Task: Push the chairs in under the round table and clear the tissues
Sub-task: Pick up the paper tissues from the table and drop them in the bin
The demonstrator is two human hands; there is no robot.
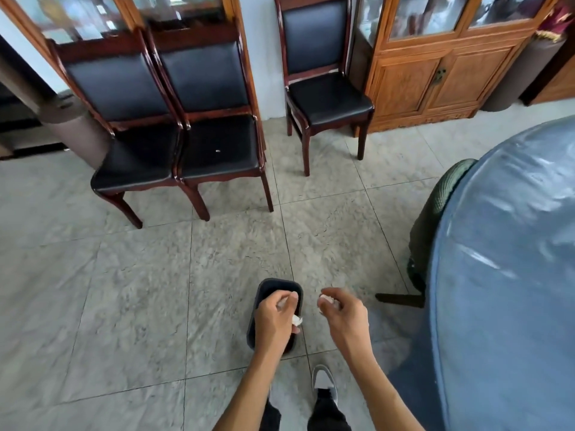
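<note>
My left hand (275, 321) hovers over a small dark bin (272, 292) on the floor and grips a crumpled white tissue (297, 320). My right hand (342, 315), just right of the bin, pinches another bit of white tissue (325, 298) at its fingertips. The round table (510, 275), under a blue cover with clear plastic, fills the right edge. A dark green chair (435, 213) is tucked against its rim, with one leg showing on the floor.
Two dark wooden chairs with black seats (177, 157) stand side by side at the back left, and a third (326, 98) stands by the wall. A carved wooden cabinet (435, 79) is at the back right. Grey tiled floor lies between; my shoe (325, 382) shows below.
</note>
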